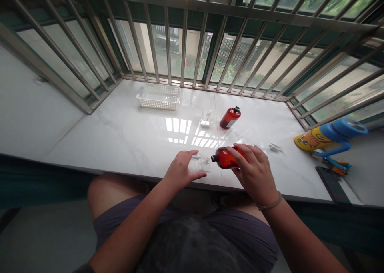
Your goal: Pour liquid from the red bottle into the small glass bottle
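My left hand [177, 171] is curved around a small clear bottle [197, 164] near the front edge of the white counter, thumb on the near side and fingers on the far side. In my right hand [255, 169] is a red translucent bottle [225, 158], tipped onto its side. Its uncapped black neck points left, close to the mouth of the clear bottle. Whether liquid is flowing between them cannot be made out. Beyond my hands, a second red bottle [230, 119] with a black top and a pale label stands on the counter, containing dark liquid.
A white perforated basket [158, 101] sits by the barred window. Near it is a small clear container [206, 120]. To the right are a crumpled white tissue [275, 148], a blue-and-yellow water bottle [322, 135], a blue-and-orange item [339, 166] and a black phone [331, 185].
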`<state>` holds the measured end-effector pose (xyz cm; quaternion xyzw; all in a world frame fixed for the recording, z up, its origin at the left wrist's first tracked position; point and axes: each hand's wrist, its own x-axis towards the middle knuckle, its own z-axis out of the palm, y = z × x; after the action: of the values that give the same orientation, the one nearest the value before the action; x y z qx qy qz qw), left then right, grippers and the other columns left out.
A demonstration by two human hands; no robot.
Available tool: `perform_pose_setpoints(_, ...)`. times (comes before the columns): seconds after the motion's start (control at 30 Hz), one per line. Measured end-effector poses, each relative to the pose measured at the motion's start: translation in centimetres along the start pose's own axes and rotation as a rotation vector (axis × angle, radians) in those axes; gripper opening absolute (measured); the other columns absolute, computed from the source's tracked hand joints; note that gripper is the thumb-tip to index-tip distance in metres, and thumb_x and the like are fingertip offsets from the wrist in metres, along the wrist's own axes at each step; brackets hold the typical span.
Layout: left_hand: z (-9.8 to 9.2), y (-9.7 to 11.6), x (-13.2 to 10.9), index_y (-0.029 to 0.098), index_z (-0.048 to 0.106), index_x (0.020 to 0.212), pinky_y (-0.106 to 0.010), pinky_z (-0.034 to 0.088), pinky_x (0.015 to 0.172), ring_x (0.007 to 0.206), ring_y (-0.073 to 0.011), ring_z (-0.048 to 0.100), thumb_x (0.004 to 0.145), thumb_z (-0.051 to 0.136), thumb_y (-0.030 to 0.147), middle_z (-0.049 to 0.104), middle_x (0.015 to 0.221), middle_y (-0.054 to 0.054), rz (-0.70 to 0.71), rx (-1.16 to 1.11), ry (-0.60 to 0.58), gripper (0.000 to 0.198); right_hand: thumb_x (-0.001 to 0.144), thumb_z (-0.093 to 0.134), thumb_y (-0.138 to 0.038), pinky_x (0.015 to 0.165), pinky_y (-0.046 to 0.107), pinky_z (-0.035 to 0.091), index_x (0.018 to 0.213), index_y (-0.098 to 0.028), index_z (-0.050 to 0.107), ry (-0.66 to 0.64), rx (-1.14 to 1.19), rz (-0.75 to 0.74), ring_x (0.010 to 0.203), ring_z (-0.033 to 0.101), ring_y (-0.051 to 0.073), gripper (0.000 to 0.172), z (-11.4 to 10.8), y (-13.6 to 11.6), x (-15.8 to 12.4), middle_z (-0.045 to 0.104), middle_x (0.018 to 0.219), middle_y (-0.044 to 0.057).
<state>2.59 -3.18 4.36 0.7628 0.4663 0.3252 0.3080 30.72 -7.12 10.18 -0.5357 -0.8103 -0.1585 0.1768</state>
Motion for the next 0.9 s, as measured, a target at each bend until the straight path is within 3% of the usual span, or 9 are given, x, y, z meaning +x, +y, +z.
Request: perform_pose_setpoints(0.9,0.12,-0.19,-0.06,0.028,0.061,0.139,-0.051,0.055,0.11,0.124,-0.0324,0.066,0.072,0.099,0.038,0.071,0.13,-0.009,0.004,0.005,0.009,0.078,0.093,0.071,-0.013,0.122,0.059,0.039,0.149,-0.029,0.057,0.003,-0.009,0.006,0.135,0.056,0.036,0.06,0.07,0.06,-0.08,0.063,0.148,0.012)
